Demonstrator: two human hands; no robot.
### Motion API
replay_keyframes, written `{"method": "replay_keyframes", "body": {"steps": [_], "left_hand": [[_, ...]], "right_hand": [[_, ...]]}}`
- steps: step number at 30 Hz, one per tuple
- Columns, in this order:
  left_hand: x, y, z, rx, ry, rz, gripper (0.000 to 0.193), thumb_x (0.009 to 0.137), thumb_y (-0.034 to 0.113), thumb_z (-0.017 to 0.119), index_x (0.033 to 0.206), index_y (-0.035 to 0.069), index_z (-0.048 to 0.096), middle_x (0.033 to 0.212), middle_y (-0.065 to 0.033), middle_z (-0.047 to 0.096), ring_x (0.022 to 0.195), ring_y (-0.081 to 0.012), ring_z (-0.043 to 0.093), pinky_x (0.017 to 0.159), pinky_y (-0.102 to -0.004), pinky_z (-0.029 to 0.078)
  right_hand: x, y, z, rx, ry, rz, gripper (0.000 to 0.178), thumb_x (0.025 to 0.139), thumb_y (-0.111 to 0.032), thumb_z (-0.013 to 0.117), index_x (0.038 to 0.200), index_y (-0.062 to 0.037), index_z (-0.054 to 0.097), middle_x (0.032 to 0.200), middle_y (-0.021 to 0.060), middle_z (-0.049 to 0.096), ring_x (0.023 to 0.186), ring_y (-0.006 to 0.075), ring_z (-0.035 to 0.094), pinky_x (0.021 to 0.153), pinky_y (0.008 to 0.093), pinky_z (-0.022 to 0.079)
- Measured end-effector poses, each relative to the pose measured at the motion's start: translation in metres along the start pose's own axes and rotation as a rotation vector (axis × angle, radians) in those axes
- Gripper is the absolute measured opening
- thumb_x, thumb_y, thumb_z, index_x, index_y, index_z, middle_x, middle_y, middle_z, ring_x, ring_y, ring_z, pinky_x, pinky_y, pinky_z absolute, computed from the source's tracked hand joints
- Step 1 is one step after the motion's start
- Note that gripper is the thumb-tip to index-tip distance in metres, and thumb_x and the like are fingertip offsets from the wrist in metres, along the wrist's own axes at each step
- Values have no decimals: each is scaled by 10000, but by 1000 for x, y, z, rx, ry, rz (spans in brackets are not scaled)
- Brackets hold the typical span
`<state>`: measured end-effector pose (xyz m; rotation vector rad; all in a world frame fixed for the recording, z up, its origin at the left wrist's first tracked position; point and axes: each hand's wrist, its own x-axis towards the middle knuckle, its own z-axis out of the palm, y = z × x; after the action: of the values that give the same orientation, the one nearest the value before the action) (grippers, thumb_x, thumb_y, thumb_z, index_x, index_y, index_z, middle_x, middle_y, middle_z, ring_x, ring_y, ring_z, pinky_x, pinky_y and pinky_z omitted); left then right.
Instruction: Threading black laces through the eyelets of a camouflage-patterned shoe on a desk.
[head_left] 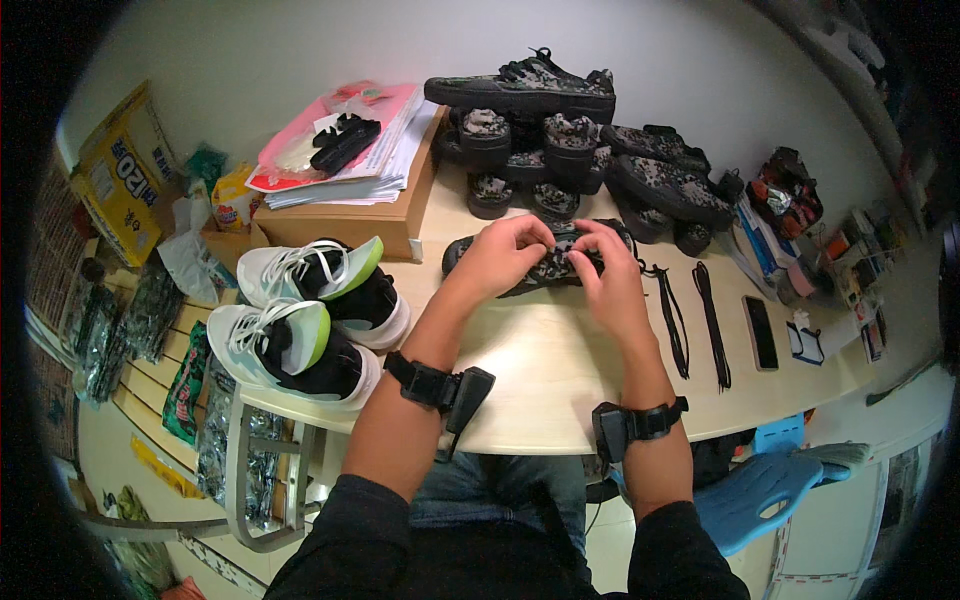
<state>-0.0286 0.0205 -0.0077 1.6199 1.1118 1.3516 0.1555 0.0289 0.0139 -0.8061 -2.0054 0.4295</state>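
A dark camouflage shoe (pixel 548 270) lies sideways on the table in front of me, and both my hands are at its upper. My left hand (pixel 505 257) is closed in a pinch over the left part of the shoe. Just across from it, my right hand (pixel 608 265) pinches with thumb and fingertips at the shoe's lacing area. Whatever thin thing is between the fingertips is too small to make out. To the right of the shoe lie two bundles of black shoelaces (pixel 674 325), (pixel 711 325).
More camouflage shoes (pixel 520 92) are stacked at the back. White running shoes (pixel 290 345) stand on the left near a cardboard box (pixel 400 215) topped with papers. A phone (pixel 760 333) lies at the right. A blue chair (pixel 755 500) stands below the table's right edge.
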Motion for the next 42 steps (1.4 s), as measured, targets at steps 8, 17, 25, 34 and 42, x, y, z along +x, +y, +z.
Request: {"method": "replay_keyframes", "body": {"steps": [8,17,25,34,42], "left_hand": [[-5,9,5,72,-63,-90,117,822,104,664,816,-1,613,739,16,595,679,-58,520,610,-223,433],[-2,2,3,-110,-80,-42,122,859,118,623,847,3,584,735,6,579,701,-60,514,612,-232,424],[-1,-1,1,-205,-60,52,114,877,98,588,871,3,526,810,-20,594,741,-74,533,650,-238,442],[-1,-7,4,-314,-93,9,120,900,115,565,920,-3,555,821,-25,606,734,-72,541,632,-217,444],[-2,6,9,-205,-75,-5,150,858,101,615,957,-13,618,847,-26,619,778,-89,561,702,-235,463]], "right_hand": [[2,-2,-4,126,183,75,121,751,-43,666,833,-7,584,1131,128,585,1060,289,549,896,366,427],[-1,-8,-3,-163,11,-171,184,687,-134,755,822,-44,669,1238,123,538,1135,319,469,945,401,398],[-5,-1,22,-88,84,-1,226,682,-140,759,842,-46,629,1197,129,551,1084,323,504,906,411,413],[-9,-15,37,-214,151,-78,147,727,-69,677,766,-20,544,1198,173,520,1057,344,514,887,421,420],[-2,-1,20,155,343,116,105,806,-94,646,792,-24,569,1207,143,512,1036,231,539,840,319,451]]}}
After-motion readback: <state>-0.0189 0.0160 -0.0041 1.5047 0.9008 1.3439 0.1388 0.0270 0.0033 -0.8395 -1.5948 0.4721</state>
